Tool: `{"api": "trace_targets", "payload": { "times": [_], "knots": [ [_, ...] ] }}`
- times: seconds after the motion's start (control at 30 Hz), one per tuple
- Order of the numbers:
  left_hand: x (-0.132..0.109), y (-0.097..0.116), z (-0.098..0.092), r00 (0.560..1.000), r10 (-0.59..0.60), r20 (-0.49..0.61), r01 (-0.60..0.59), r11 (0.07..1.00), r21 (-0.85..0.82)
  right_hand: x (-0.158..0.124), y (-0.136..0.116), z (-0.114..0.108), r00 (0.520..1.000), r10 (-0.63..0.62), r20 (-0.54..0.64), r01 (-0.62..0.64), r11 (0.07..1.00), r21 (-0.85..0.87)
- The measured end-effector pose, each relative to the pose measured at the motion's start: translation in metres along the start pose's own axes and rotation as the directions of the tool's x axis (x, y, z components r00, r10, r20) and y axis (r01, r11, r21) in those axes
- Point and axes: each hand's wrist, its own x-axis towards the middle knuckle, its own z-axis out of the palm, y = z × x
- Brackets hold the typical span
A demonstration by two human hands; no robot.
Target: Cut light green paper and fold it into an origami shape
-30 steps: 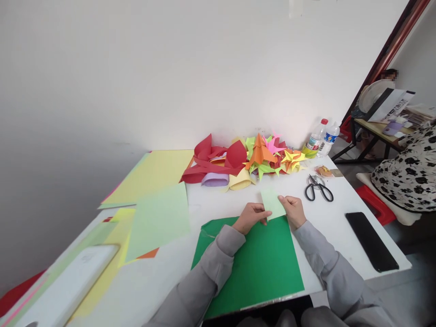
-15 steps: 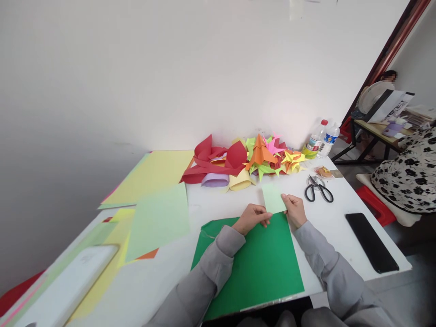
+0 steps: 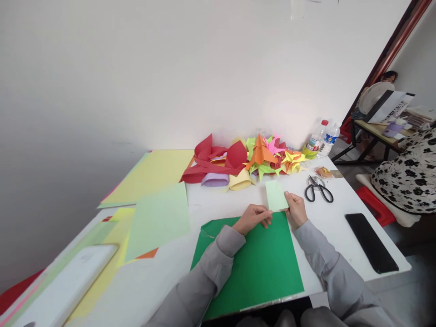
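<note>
My right hand (image 3: 296, 210) pinches a small pale green sheet of paper (image 3: 276, 196) by its right edge, between thumb and fingers. The sheet is tilted up above the far edge of a large green sheet (image 3: 260, 263). At its lower left corner is my left hand (image 3: 255, 219), fingers loosely bent and apart. One fingertip lies right by that corner; whether it touches the paper I cannot tell. Black-handled scissors (image 3: 318, 190) lie on the table to the right of my right hand.
Folded paper stars (image 3: 264, 156) and red paper loops (image 3: 218, 159) are heaped by the wall. Two bottles (image 3: 322, 138) stand at the back right, a black phone (image 3: 371, 242) at the right edge. Coloured sheets (image 3: 158, 222) cover the left side. A person in patterned clothing (image 3: 408, 170) sits at right.
The small pale green sheet has shifted slightly right and tipped more upright in my right hand. My left hand stays nearly in place.
</note>
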Motion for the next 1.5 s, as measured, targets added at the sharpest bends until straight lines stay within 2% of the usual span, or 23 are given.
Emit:
{"api": "trace_targets", "payload": {
  "times": [0.2, 0.43, 0.77, 0.83, 0.9, 1.0, 1.1, 1.2, 1.5],
  "knots": [
    [0.005, -0.006, -0.007, 0.983, 0.051, -0.179, -0.062, 0.996, -0.057, -0.004, -0.001, 0.003, 0.984, 0.082, 0.157, -0.078, 0.996, -0.032],
    [0.006, -0.009, -0.011, 0.958, 0.115, -0.262, -0.120, 0.993, -0.002, -0.007, -0.006, 0.004, 0.966, 0.090, 0.241, -0.074, 0.994, -0.074],
    [-0.001, 0.001, -0.005, 0.957, 0.194, -0.216, -0.182, 0.980, 0.076, -0.004, 0.001, 0.003, 0.964, 0.115, 0.241, -0.102, 0.993, -0.065],
    [-0.001, 0.001, -0.005, 0.962, 0.200, -0.185, -0.199, 0.980, 0.024, -0.004, 0.002, 0.002, 0.964, 0.113, 0.243, -0.105, 0.993, -0.045],
    [-0.001, 0.002, -0.007, 0.965, 0.210, -0.154, -0.227, 0.969, -0.099, -0.003, 0.002, 0.003, 0.961, 0.127, 0.245, -0.131, 0.991, 0.000],
    [-0.001, 0.005, -0.008, 0.966, 0.213, -0.147, -0.247, 0.929, -0.276, -0.002, 0.001, 0.003, 0.941, 0.197, 0.275, -0.224, 0.972, 0.071],
    [0.000, 0.007, -0.007, 0.961, 0.227, -0.157, -0.267, 0.908, -0.322, -0.003, 0.001, 0.004, 0.898, 0.271, 0.347, -0.314, 0.947, 0.073],
    [0.000, 0.008, -0.004, 0.960, 0.243, -0.140, -0.276, 0.906, -0.322, -0.005, 0.002, 0.005, 0.876, 0.279, 0.393, -0.314, 0.949, 0.027],
    [0.003, 0.000, -0.008, 0.934, 0.232, -0.272, -0.297, 0.927, -0.228, -0.009, -0.002, 0.009, 0.856, 0.255, 0.450, -0.231, 0.967, -0.109]
  ]
}}
